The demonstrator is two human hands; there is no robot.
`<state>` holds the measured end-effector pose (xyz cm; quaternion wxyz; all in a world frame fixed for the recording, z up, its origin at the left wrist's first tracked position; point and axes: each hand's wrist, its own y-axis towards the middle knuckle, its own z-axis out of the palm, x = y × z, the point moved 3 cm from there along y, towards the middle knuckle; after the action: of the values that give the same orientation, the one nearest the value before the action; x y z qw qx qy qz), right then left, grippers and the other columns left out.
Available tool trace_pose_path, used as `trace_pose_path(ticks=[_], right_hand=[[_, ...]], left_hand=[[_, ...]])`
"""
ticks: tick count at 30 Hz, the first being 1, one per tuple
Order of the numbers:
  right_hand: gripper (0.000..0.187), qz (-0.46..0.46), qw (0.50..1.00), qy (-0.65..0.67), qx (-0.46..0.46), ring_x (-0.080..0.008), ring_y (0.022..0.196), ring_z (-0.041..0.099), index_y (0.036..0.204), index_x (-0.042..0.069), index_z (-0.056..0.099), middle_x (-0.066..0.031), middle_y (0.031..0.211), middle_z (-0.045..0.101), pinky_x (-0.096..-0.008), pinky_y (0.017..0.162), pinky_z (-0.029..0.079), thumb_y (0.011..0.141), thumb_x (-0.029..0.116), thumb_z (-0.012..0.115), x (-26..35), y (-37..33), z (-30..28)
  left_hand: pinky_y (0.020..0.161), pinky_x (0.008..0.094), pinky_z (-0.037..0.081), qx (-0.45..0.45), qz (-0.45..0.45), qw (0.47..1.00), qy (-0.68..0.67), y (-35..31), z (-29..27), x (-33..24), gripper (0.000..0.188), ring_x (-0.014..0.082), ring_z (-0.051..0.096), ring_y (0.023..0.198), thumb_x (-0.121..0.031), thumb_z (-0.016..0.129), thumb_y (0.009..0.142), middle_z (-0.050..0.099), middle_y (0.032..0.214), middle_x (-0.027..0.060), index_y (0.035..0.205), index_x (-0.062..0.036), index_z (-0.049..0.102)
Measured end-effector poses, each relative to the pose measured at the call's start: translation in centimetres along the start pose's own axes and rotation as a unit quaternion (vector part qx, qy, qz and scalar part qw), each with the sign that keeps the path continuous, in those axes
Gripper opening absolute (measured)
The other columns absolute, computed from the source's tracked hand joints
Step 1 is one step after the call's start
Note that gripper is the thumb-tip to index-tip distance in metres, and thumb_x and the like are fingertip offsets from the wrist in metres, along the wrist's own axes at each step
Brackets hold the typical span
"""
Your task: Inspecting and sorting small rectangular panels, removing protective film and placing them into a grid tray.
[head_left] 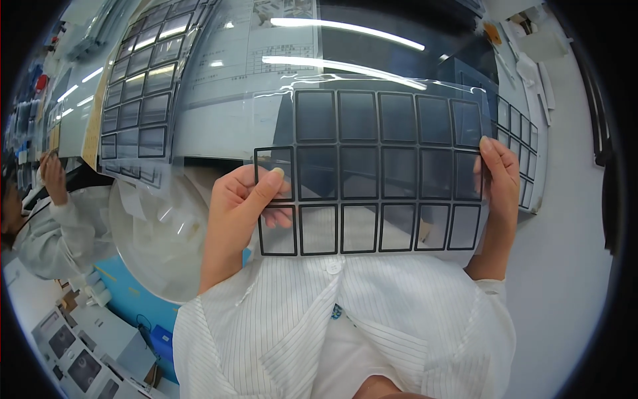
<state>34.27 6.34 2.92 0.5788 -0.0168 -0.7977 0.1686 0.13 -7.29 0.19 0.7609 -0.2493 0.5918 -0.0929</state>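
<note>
Between my hands I hold up a clear plastic sheet (359, 172) printed with rows of black-framed rectangles. My left hand (249, 193) pinches its left edge, thumb on the front and fingers showing through from behind. At the right edge my right hand (500, 174) grips the sheet with the thumb in front. One cell of the top row at the left is bare of a frame. On the table to the left lies a stack of similar framed sheets (143, 86), and another framed sheet (517, 143) shows partly behind my right hand.
A paper with a table and pictures (282, 40) lies under a glossy cover that reflects ceiling lights. Left of me stands a large whitish, plastic-lined bin (159, 233). Another person's hand (53, 176) and pale sleeve are at the far left. Papers (531, 73) lie at the right.
</note>
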Motion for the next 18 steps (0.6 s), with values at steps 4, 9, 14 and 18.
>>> trace_pose_path(ticks=[4, 9, 14, 18], right_hand=[[0.033, -0.008, 1.0, 0.01, -0.002, -0.0007, 0.037, 0.035, 0.072, 0.01, 0.054, 0.0063, 0.053, 0.046, -0.0173, 0.035, 0.022, 0.098, 0.029, 0.05, -0.2, -0.2, 0.2], [0.039, 0.002, 1.0, 0.004, -0.003, -0.0024, 0.035, 0.037, 0.067, 0.007, 0.054, 0.0033, 0.051, 0.047, -0.0181, 0.034, 0.025, 0.098, 0.031, 0.051, 0.7, -0.4, 1.0], [0.041, 0.004, 1.0, 0.017, 0.019, -0.0027, 0.036, 0.038, 0.067, 0.006, 0.055, 0.0029, 0.05, 0.047, -0.0184, 0.035, 0.025, 0.098, 0.032, 0.051, 0.2, -0.4, 0.8], [0.041, 0.005, 0.999, 0.017, 0.028, -0.0024, 0.036, 0.038, 0.067, 0.006, 0.056, 0.0033, 0.05, 0.047, -0.0182, 0.036, 0.026, 0.098, 0.033, 0.051, 0.1, -0.4, 0.8]], left_hand=[[0.046, 0.0214, 0.046, 0.013, -0.009, 1.0, -0.002, -0.1, -0.3, 0.0, 0.027, 0.0129, 0.062, 0.052, -0.024, 0.062, 0.093, 0.066, 0.068, 0.0107, 0.083, 0.001, 0.062], [0.042, 0.0207, 0.043, -0.013, -0.01, 1.0, 0.01, -0.3, -0.4, -0.2, 0.026, 0.0124, 0.06, 0.048, -0.023, 0.061, 0.093, 0.064, 0.064, 0.0095, 0.081, 0.0001, 0.061], [0.039, 0.0194, 0.04, -0.028, 0.001, 0.999, 0.029, -0.3, -0.5, -0.3, 0.026, 0.011, 0.058, 0.044, -0.022, 0.06, 0.094, 0.062, 0.061, 0.007, 0.08, -0.0009, 0.059], [0.038, 0.0192, 0.04, -0.027, -0.003, 0.999, 0.025, -0.5, -0.4, -0.5, 0.024, 0.0105, 0.057, 0.044, -0.022, 0.06, 0.094, 0.061, 0.062, 0.006, 0.08, -0.0016, 0.058]])
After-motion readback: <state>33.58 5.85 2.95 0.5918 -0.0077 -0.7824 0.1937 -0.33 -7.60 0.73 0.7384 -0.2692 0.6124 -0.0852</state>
